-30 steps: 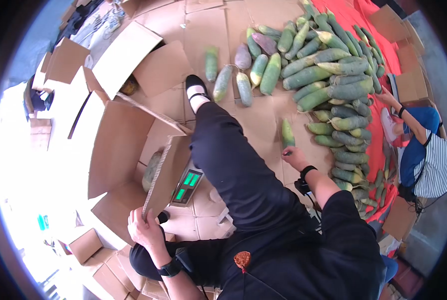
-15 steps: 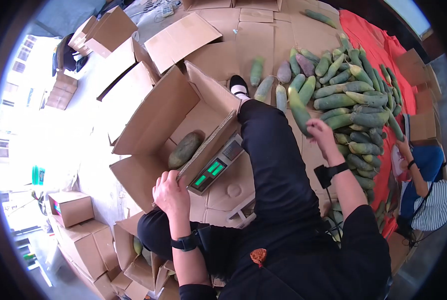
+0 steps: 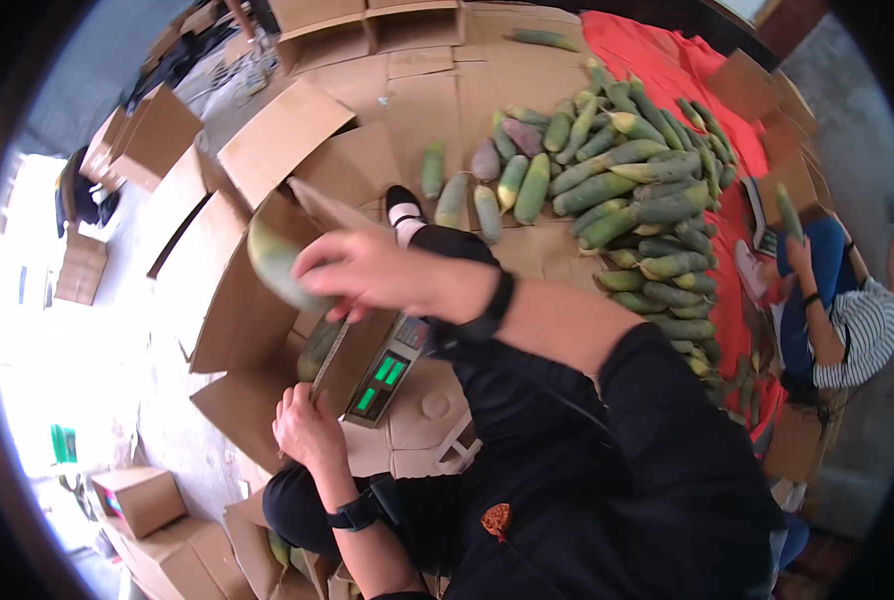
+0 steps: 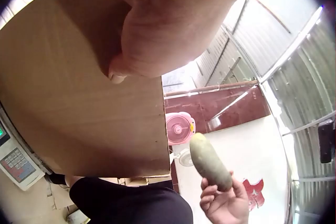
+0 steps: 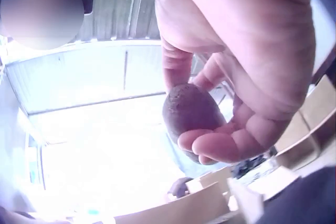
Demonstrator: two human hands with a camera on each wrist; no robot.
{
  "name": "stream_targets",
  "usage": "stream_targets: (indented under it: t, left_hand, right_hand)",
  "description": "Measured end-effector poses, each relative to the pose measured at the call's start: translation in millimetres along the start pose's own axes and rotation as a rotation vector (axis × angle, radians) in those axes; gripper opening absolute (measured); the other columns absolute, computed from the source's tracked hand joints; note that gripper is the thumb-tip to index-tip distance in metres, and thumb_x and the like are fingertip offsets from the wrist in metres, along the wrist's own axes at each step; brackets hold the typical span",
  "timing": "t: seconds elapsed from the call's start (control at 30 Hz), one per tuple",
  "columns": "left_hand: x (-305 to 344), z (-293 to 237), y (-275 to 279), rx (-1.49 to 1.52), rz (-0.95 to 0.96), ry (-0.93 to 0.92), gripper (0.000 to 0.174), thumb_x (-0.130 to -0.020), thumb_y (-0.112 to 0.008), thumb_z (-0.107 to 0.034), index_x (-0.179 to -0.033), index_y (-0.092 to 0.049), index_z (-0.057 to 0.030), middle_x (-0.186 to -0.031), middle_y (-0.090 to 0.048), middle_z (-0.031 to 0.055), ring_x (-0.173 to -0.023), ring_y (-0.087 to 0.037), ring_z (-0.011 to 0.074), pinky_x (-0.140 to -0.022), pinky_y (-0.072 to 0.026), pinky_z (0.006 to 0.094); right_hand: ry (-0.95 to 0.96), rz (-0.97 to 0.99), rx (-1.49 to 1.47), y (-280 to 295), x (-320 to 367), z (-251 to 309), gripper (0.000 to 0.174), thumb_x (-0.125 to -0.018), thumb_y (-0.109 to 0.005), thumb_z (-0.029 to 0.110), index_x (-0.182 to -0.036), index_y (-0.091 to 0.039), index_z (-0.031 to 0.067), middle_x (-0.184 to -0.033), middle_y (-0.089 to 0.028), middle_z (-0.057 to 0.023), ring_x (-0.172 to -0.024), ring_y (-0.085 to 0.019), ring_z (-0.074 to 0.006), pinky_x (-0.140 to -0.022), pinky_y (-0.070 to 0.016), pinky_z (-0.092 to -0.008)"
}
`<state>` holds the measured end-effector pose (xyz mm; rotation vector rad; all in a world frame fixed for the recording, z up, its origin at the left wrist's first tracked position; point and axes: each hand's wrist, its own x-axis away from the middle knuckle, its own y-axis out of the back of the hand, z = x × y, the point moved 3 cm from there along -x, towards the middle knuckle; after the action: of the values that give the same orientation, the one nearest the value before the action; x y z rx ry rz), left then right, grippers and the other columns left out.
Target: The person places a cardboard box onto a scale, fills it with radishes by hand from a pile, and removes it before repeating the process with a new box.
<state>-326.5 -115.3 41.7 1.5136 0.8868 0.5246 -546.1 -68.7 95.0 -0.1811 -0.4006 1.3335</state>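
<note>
In the head view my right hand [image 3: 397, 275] grips one end of a green radish [image 3: 272, 262], blurred and held over the open cardboard box [image 3: 235, 315]. The right wrist view shows fingers and thumb wrapped round the rounded end of that radish [image 5: 190, 109]. From the left wrist view, the radish [image 4: 210, 163] points up out of the hand, beyond the cardboard wall. My left hand [image 3: 309, 428] grips the box's near upper edge, its thumb flat against the outer side [image 4: 118, 74]. Inside the box lies another radish [image 3: 317, 348], partly hidden by the wall.
A scale [image 3: 379, 385] with lit green digits stands against the box. Many radishes are heaped [image 3: 657, 190] on cardboard and red cloth at right, with several loose ones by my foot. Another person [image 3: 857, 320] sits at far right holding a radish [image 3: 789, 212]. More boxes [image 3: 137, 500] stand at lower left.
My right hand has lifted the radish off the floor beside the pile and carried it left, across my leg, to above the box. My left hand has stayed on the box edge.
</note>
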Motion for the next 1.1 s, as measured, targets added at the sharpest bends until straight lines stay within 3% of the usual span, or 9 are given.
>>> stream_targets:
  t: [0.1,0.13,0.17,0.2,0.23,0.5,0.7,0.9,1.1]
  left_hand:
    - [-0.1,-2.5,0.8,-0.001,0.018,-0.009,0.015,-0.073,-0.064,-0.017,-0.083,-0.058,-0.0078,-0.084,-0.06,0.0066,-0.086,-0.057,0.0283,-0.073,-0.0431,0.0406]
    - [0.5,-2.7,0.8,-0.01,0.003,0.001,0.015,-0.074,-0.064,-0.017,-0.084,-0.058,-0.0078,-0.084,-0.06,0.0068,-0.086,-0.057,0.0284,-0.074,-0.0432,0.0408]
    - [0.5,-2.3,0.8,-0.02,-0.012,0.012,0.014,-0.074,-0.064,-0.017,-0.084,-0.059,-0.0078,-0.085,-0.06,0.0069,-0.086,-0.057,0.0285,-0.074,-0.0433,0.041]
    - [-0.4,-1.2,-0.3,-0.027,0.009,0.019,0.015,-0.074,-0.064,-0.016,-0.086,-0.06,-0.0076,-0.086,-0.061,0.0075,-0.087,-0.057,0.0287,-0.074,-0.0435,0.0412]
    - [-0.2,-0.6,-2.0,-0.026,0.014,0.01,0.015,-0.074,-0.064,-0.016,-0.086,-0.06,-0.0076,-0.086,-0.061,0.0075,-0.087,-0.057,0.0287,-0.074,-0.0435,0.0412]
    - [-0.2,3.4,-7.8,-0.04,-0.013,-0.012,0.018,-0.075,-0.065,-0.016,-0.089,-0.06,-0.006,-0.086,-0.06,0.0089,-0.086,-0.058,0.0302,-0.072,-0.0436,0.0415]
    - [-1.7,0.7,-5.4,-0.054,-0.024,-0.022,0.019,-0.076,-0.065,-0.019,-0.088,-0.059,-0.0059,-0.086,-0.06,0.0083,-0.085,-0.058,0.0303,-0.071,-0.0433,0.0417]
    - [-0.6,-2.2,-4.8,-0.067,-0.031,-0.01,0.018,-0.076,-0.064,-0.018,-0.088,-0.059,-0.0064,-0.086,-0.061,0.008,-0.084,-0.058,0.0305,-0.071,-0.0435,0.0419]
    - [-0.8,-2.8,-5.5,-0.064,-0.028,-0.011,0.017,-0.076,-0.064,-0.018,-0.088,-0.059,-0.0076,-0.086,-0.061,0.0076,-0.084,-0.058,0.0308,-0.071,-0.0433,0.0418]
  right_hand:
    - [0.008,0.053,0.13,-31.9,-35.0,-33.3,0.029,-0.085,-0.061,0.022,-0.109,-0.06,0.0063,-0.086,-0.061,-0.0042,-0.058,-0.056,-0.0071,-0.046,-0.0467,-0.0221]
    - [0.018,0.069,0.291,-41.0,-39.9,-39.6,0.032,-0.083,-0.062,0.026,-0.108,-0.061,0.0056,-0.084,-0.064,-0.009,-0.064,-0.061,-0.0148,-0.054,-0.0499,-0.0293]
    - [0.388,0.001,0.635,-49.5,-57.9,-62.5,0.036,-0.08,-0.062,0.029,-0.106,-0.063,0.0047,-0.089,-0.066,-0.0148,-0.079,-0.065,-0.0251,-0.07,-0.0508,-0.0351]
    - [0.326,0.059,0.686,-59.9,-56.6,-65.8,0.038,-0.079,-0.061,0.029,-0.107,-0.064,0.0044,-0.099,-0.065,-0.0172,-0.092,-0.062,-0.0306,-0.083,-0.0475,-0.0366]
    - [0.236,0.226,0.753,-67.0,-54.5,-62.5,0.038,-0.079,-0.061,0.029,-0.108,-0.064,0.0051,-0.098,-0.066,-0.0159,-0.091,-0.063,-0.03,-0.082,-0.0483,-0.0364]
    - [0.35,0.108,0.551,-39.4,-23.9,-27.5,0.027,-0.078,-0.063,0.018,-0.1,-0.065,0.0024,-0.086,-0.067,-0.0124,-0.076,-0.065,-0.022,-0.07,-0.0497,-0.0327]
    - [0.465,-0.312,0.474,86.1,25.5,7.4,0.022,-0.084,-0.06,0.012,-0.102,-0.063,-0.0005,-0.082,-0.066,-0.0073,-0.074,-0.06,-0.0108,-0.067,-0.0481,-0.0248]
    - [0.084,-0.809,0.843,248.4,106.8,-66.2,0.02,-0.082,-0.06,0.015,-0.094,-0.065,0.0002,-0.08,-0.066,-0.0099,-0.077,-0.063,-0.0158,-0.069,-0.0485,-0.0289]
    - [-0.452,-0.947,1.127,344.5,213.4,-190.3,0.019,-0.079,-0.056,0.017,-0.09,-0.064,0.0042,-0.09,-0.065,-0.0155,-0.085,-0.062,-0.032,-0.074,-0.0485,-0.0382]
